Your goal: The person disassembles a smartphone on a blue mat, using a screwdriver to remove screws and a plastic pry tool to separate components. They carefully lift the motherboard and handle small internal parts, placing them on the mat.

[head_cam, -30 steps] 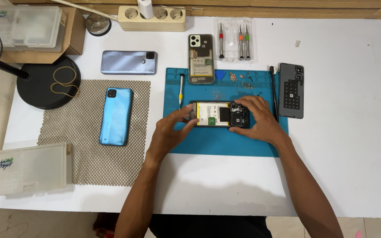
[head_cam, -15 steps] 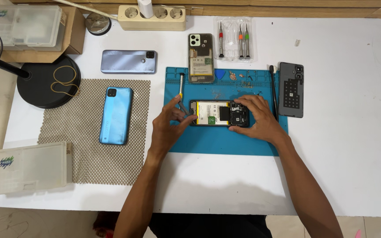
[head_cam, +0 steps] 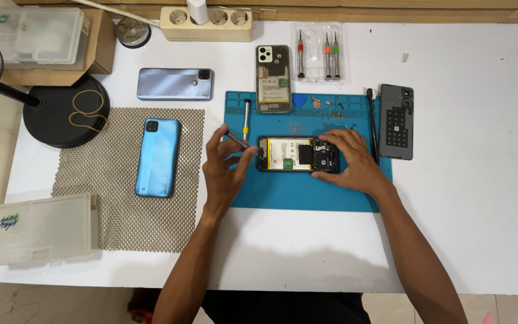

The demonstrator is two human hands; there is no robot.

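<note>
Opened phone lying flat on the blue work mat near the middle of the white bench. Its back cover is off, exposing the pale battery and the dark circuit area. Its long axis runs left to right across the view; the circuit end points to the person's right and the battery end to the left.

Right hand: rests on the circuit end of the phone, its fingers spread over the upper and lower edges, steadying it.

Left hand: sits just left of the phone's battery end, its fingers pinching a thin grey tool. The tool slants from upper left down to the right, with its tip close to the phone's left edge; contact cannot be determined.

A yellow-handled screwdriver lies on the mat just above the left hand. A blue phone rests on the mesh pad to the left. A removed back cover lies to the right of the mat.
</note>
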